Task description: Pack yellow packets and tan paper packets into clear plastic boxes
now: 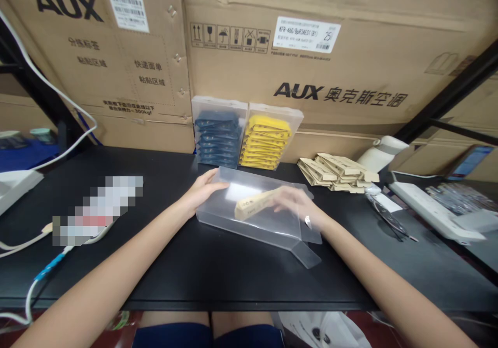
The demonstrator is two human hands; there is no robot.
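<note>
A clear plastic box (pixel 218 218) lies on the black table in front of me, its open flaps pointing right. My left hand (pixel 201 191) is closed on the box's left end, with the thumb on top. Through the open right end reaches my right hand (pixel 292 200), blurred a little, wearing a ring. Its fingers grip one end of a narrow beige packet (pixel 249 206), which is inside the box and seen through the clear wall. Behind the box stand two upright clear boxes, one with blue packets (pixel 218 138) stacked in it and one with yellow packets (pixel 266 139).
Several beige packets (pixel 336 171) are piled at the back right, beside a white bottle (pixel 383 153). Glasses (pixel 389 218) and a white power strip (pixel 431 210) lie farther right. A phone with a cable (pixel 49 266) lies left. Large cardboard cartons (pixel 241 73) wall the back.
</note>
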